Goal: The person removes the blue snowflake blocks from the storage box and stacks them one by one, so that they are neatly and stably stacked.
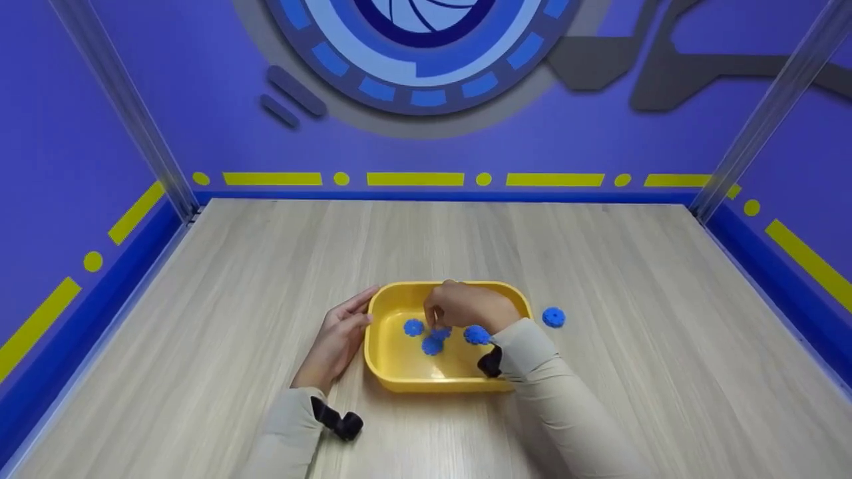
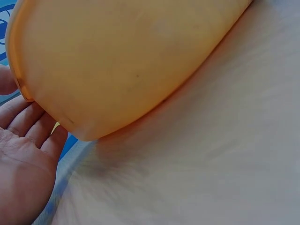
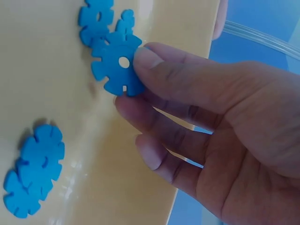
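On the table stands a yellow plastic basin (image 1: 439, 386) with several flat blue notched discs in it. My left hand (image 1: 338, 342) grips its left side, thumb at the rim (image 2: 18, 70) and the fingers (image 2: 42, 124) against the outer wall. Inside the basin, my right hand (image 1: 472, 306) pinches a blue notched disc (image 3: 117, 65) with a round central hole between thumb and fingers. Other blue discs (image 3: 97, 18) lie just beyond the pinched one. Overlapping discs (image 3: 42, 157) lie farther off on the basin floor, near the right forearm in the head view.
A single blue disc (image 1: 553, 317) lies on the wooden table (image 1: 266, 266) to the right of the basin. Blue walls (image 1: 426, 153) with yellow markings enclose the table at the back and both sides. A black wrist camera (image 1: 343, 424) sits on the left sleeve.
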{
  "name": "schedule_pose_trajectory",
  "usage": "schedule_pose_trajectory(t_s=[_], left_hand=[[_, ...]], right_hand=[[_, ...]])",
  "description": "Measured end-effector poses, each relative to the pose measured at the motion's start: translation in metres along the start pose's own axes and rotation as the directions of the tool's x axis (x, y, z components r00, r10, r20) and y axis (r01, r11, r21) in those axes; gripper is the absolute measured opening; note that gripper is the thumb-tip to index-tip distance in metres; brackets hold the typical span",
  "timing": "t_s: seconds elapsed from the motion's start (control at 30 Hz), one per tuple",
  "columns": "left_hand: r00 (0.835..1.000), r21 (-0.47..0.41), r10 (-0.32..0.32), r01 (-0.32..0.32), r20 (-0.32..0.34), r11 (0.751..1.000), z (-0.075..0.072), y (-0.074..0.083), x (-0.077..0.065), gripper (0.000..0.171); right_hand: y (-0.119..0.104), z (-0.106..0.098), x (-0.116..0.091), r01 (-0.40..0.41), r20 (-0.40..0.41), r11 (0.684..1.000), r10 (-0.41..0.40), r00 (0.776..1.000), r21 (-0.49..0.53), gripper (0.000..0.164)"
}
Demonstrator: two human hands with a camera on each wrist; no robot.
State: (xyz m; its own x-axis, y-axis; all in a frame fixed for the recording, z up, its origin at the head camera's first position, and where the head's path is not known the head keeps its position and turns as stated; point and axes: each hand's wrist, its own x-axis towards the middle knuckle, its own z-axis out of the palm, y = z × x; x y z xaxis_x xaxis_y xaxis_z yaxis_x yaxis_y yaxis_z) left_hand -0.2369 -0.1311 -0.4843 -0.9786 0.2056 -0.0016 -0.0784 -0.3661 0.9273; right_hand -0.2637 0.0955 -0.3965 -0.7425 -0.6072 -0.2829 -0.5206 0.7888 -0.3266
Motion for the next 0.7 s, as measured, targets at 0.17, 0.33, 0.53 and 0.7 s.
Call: schedule_pose_trajectory(t_s=[0.17,0.33,0.53,0.7], left_hand=[[1.000,-0.007,0.003,-0.003,-0.001,1.000,0.000,0.000,0.000,0.060],[1.000,-0.005,0.008,-0.008,-0.003,1.000,0.001,0.000,0.000,0.059],[1.000,-0.002,0.009,-0.009,-0.003,1.000,0.001,-0.001,0.000,0.059],[1.000,-0.003,0.013,-0.013,-0.003,1.000,0.001,-0.001,0.000,0.059]], right_hand=[[0.005,-0.005,-0.006,0.037,-0.021,0.999,-0.038,0.999,-0.009,0.008],[0.011,-0.012,-0.014,0.022,-0.044,1.000,-0.022,0.999,0.000,0.006],[0.020,-0.020,-0.026,0.060,-0.109,0.998,-0.056,0.992,0.030,0.009],[0.030,-0.027,-0.040,0.101,-0.178,0.993,-0.090,0.980,0.055,0.010]])
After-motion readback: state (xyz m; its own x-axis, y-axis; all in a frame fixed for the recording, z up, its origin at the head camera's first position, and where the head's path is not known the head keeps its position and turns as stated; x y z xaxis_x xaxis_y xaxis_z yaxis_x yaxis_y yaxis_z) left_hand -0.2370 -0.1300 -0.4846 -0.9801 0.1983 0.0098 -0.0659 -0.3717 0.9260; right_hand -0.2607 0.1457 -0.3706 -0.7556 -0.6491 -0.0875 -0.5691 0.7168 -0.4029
